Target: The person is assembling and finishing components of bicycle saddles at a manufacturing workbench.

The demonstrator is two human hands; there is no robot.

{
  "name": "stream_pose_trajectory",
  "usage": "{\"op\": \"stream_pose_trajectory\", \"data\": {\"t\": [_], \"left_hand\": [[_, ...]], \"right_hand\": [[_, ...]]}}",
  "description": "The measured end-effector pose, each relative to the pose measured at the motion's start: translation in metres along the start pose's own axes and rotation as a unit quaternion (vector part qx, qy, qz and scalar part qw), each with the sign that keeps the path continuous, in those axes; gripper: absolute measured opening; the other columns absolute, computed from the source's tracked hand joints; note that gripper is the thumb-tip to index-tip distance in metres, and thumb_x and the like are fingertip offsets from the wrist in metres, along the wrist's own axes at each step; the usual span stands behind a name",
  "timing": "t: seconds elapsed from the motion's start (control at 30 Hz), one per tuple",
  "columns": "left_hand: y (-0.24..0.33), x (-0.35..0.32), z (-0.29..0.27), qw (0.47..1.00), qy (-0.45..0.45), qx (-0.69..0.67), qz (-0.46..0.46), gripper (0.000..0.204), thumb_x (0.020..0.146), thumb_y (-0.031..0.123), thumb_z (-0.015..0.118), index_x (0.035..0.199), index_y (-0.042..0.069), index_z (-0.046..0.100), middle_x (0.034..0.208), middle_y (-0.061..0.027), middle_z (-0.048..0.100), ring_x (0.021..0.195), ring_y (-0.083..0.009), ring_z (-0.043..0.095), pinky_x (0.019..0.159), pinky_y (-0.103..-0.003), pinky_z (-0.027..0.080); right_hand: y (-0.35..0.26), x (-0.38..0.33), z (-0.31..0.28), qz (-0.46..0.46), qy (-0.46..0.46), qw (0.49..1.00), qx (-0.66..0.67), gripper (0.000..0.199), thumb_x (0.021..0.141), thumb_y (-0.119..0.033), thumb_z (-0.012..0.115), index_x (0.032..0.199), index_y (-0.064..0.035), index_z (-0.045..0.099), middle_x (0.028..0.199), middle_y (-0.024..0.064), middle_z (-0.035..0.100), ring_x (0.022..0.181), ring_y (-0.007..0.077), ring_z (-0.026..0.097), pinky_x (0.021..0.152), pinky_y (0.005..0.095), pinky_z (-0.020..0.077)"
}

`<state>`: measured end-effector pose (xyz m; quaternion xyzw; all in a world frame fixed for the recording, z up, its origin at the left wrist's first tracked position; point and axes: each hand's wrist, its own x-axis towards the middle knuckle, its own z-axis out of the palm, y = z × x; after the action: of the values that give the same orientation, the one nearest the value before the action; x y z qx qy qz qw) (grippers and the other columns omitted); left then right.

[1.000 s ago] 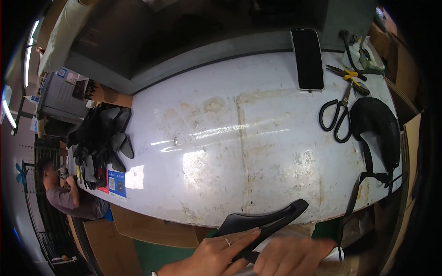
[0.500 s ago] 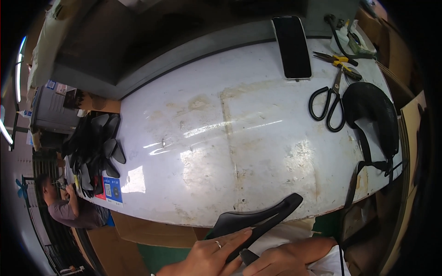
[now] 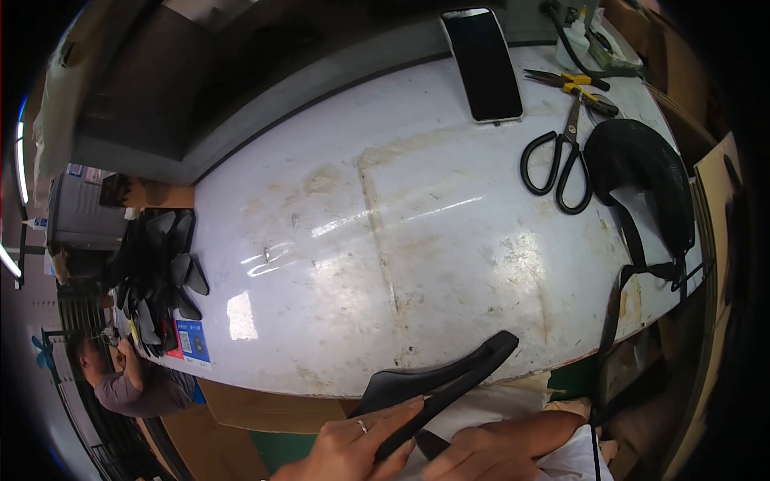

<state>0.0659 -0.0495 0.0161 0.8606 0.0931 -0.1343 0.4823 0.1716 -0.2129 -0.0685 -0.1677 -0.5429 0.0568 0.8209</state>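
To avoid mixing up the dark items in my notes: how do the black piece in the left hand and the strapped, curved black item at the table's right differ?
The black piece is long and narrow, while the curved item is broad and arched. The left hand holds the black piece; the curved item lies on the table, untouched. Both are black.

At the back of your bench (image 3: pixel 321 240), you have a dark-screened phone (image 3: pixel 483 68) to the left of a white bottle (image 3: pixel 572 42), with yellow-handled pliers (image 3: pixel 576 78) and black-handled scissors (image 3: pixel 566 138) nearer you, the blades pointing toward the pliers. Off to your left, a blue card (image 3: pixel 193 343) lies beside a red card (image 3: pixel 174 342), with a person (image 3: pixel 124 389) past the bench's edge. Below your near edge sits an open cardboard box (image 3: pixel 265 410).
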Motion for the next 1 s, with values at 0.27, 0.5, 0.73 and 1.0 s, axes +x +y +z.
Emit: {"op": "stream_pose_trajectory", "data": {"t": [0.27, 0.5, 0.73, 1.0], "left_hand": [[0.002, 0.006, -0.007, 1.0, -0.024, -0.005, -0.016, 0.048, 0.091, 0.007, 0.067, 0.138, 0.007, 0.062, 0.109, -0.0226, 0.072, 0.095, -0.0361, 0.073, 0.084, -0.037, 0.058], [0.008, 0.026, -0.037, 0.992, -0.094, 0.043, -0.072, 0.035, 0.09, 0.018, 0.075, 0.12, 0.002, 0.074, 0.088, -0.0191, 0.076, 0.068, -0.0286, 0.074, 0.065, -0.033, 0.058], [0.017, 0.037, -0.039, 0.99, -0.051, 0.053, -0.123, 0.033, 0.089, 0.019, 0.075, 0.117, 0.001, 0.076, 0.064, -0.0089, 0.07, 0.047, -0.0108, 0.06, 0.049, -0.024, 0.046], [0.02, 0.035, -0.029, 0.992, -0.015, 0.061, -0.11, 0.031, 0.085, 0.013, 0.074, 0.112, -0.001, 0.077, 0.062, -0.0102, 0.068, 0.047, -0.0098, 0.059, 0.05, -0.023, 0.045]], "right_hand": [[0.012, -0.01, 0.018, 0.012, 0.141, 0.99, -0.021, 0.019, 0.094, -0.005, 0.06, 0.078, 0.0036, 0.066, 0.077, 0.0144, 0.065, 0.066, 0.0305, 0.064, 0.061, 0.0443, 0.0556], [0.011, -0.021, -0.003, 0.007, 0.009, 0.994, -0.108, 0.012, 0.089, -0.004, 0.071, 0.081, 0.0041, 0.068, 0.076, 0.0143, 0.065, 0.066, 0.0301, 0.065, 0.064, 0.0422, 0.0577], [-0.016, -0.038, -0.03, 0.045, -0.035, 0.979, -0.193, 0.014, 0.087, -0.007, 0.073, 0.081, 0.0035, 0.066, 0.078, 0.0127, 0.065, 0.066, 0.0294, 0.065, 0.064, 0.042, 0.0577], [-0.004, -0.022, -0.015, -0.02, 0.017, 0.993, -0.118, 0.013, 0.09, -0.005, 0.066, 0.08, 0.0045, 0.067, 0.077, 0.0138, 0.064, 0.066, 0.0298, 0.065, 0.063, 0.0429, 0.057]]}}
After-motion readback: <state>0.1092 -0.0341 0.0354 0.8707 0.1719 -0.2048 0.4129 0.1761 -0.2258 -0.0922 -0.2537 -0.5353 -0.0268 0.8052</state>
